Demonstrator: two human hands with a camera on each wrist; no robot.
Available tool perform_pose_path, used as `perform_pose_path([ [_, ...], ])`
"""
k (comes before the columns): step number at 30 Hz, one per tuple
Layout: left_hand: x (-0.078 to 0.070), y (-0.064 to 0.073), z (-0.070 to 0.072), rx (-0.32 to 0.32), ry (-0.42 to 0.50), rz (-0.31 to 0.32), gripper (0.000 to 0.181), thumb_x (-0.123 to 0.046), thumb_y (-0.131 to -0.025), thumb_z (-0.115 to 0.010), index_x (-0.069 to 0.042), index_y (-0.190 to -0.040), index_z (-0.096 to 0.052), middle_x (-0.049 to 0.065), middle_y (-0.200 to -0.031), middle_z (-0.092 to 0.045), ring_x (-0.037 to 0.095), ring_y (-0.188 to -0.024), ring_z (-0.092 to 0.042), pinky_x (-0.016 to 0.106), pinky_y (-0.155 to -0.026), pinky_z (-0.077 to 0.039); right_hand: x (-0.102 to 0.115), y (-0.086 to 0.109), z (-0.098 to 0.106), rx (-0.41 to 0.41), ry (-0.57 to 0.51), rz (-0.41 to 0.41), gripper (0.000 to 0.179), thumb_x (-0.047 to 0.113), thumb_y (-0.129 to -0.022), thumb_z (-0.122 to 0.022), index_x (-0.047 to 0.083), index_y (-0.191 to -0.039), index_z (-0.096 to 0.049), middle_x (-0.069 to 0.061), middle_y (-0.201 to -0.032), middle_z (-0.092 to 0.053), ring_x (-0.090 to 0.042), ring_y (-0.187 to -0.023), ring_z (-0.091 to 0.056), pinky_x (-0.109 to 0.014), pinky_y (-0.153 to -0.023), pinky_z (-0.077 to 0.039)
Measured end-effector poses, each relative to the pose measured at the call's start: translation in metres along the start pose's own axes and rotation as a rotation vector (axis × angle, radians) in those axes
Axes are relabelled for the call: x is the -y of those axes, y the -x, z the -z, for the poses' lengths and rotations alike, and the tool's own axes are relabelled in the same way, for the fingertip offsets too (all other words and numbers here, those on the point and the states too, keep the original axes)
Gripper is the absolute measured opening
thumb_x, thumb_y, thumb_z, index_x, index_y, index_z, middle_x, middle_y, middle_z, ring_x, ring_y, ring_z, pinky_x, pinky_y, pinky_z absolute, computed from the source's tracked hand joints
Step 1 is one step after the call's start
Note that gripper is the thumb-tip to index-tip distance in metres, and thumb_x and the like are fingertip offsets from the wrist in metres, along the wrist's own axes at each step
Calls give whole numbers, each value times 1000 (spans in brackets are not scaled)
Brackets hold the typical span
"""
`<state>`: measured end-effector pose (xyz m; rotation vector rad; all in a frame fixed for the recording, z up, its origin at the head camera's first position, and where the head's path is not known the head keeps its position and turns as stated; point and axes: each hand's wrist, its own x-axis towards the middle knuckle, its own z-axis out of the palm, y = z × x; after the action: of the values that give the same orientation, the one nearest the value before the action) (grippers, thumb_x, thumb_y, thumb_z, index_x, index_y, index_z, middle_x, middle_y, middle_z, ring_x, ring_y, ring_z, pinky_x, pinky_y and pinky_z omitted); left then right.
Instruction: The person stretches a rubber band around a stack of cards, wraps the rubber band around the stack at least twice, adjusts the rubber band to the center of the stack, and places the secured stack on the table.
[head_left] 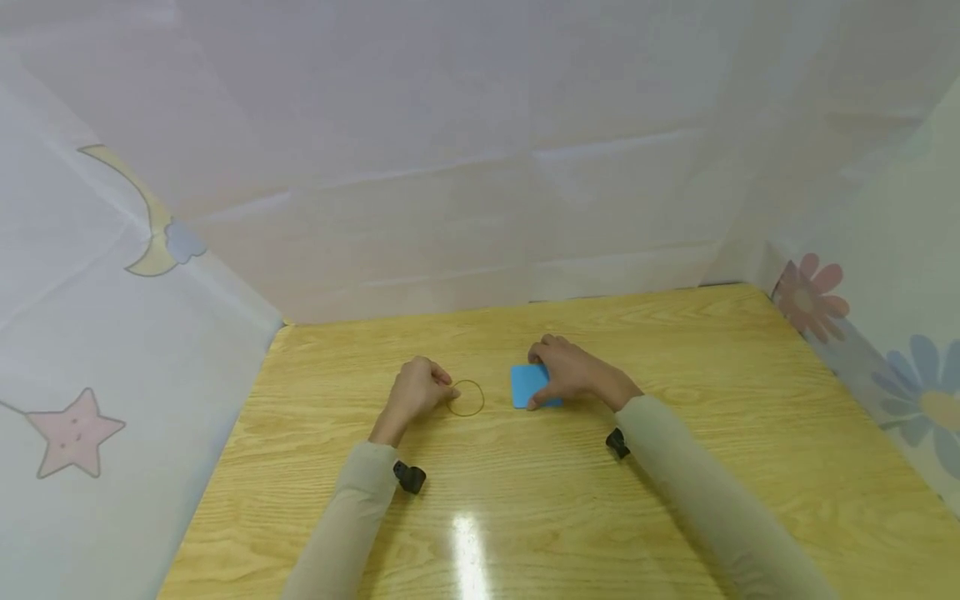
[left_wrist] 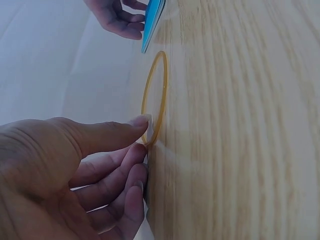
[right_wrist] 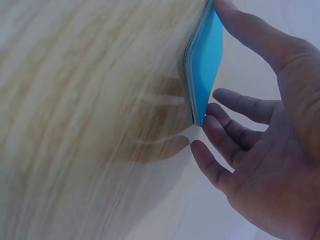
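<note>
Head view: I've got both hands over the wood-grain bench [head_left: 540, 517]. Rubber band [head_left: 483, 398], thin, yellow-brown, at 6 o'clock from frame centre; lies as a loose ring, roughly round. My left hand [head_left: 422, 388] comes in on the band's 9 o'clock side, thumb and forefinger narrow, tips pinching its edge; how firmly, can't tell. Other fingers curl loosely underneath.

Blue stack [head_left: 528, 383] at 3 o'clock from the band, just beside it, not touching; squarish, rounded corners, several thin layers at the edge. My right hand [head_left: 566, 371] spans it from the 3 o'clock side, fairly wide: thumb at the near edge, fingers bent over the far edge, so holding it edge to edge.

Left wrist view: band stands out as a narrow loop, thumb tip over its lower part, stack up at 12 o'clock. Right wrist view: stack at 1 o'clock, thumb on its upper end, fingertips spread around the lower corner, shadowy reflections on the bench.

Rest, quick: beige sleeves [head_left: 697, 492], black wrist camera [head_left: 411, 478] on the left one, glare [head_left: 470, 554] at 6 o'clock. Printed star [head_left: 78, 437] between 8 and 9, pink flower [head_left: 812, 297] at 3.
</note>
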<state>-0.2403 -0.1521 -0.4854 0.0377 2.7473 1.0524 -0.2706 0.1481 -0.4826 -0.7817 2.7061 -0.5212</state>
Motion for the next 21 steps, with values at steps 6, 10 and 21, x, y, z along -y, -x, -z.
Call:
perform_pose_path([
  [6, -4, -1, 4, 8, -31, 14, 15, -20, -87, -87, -9, -94, -80, 8, -101, -78, 22, -89, -71, 38, -81, -61, 2, -2, 4, 10, -5, 14, 81, 54, -78, -91, 5, -137, -63, -16, -129, -59, -29, -110, -54, -49, -95, -52],
  [10, -7, -2, 4, 12, -48, 24, 15, -20, -88, -87, -9, -94, -81, 8, -103, -79, 22, -92, -71, 39, -82, -61, 2, -3, 5, 26, -15, 10, 81, 56, -79, -90, 6, -137, -63, -15, -129, -59, -28, -108, -54, -49, -95, -50],
  [21, -9, -3, 2, -4, -79, 37, 13, -21, -86, -89, -11, -88, -81, 7, -99, -79, 20, -86, -69, 35, -75, -58, 0, -1, 5, 33, -77, -28, 74, 44, -80, -92, 3, -135, -63, -16, -132, -58, -30, -113, -53, -48, -99, -53],
])
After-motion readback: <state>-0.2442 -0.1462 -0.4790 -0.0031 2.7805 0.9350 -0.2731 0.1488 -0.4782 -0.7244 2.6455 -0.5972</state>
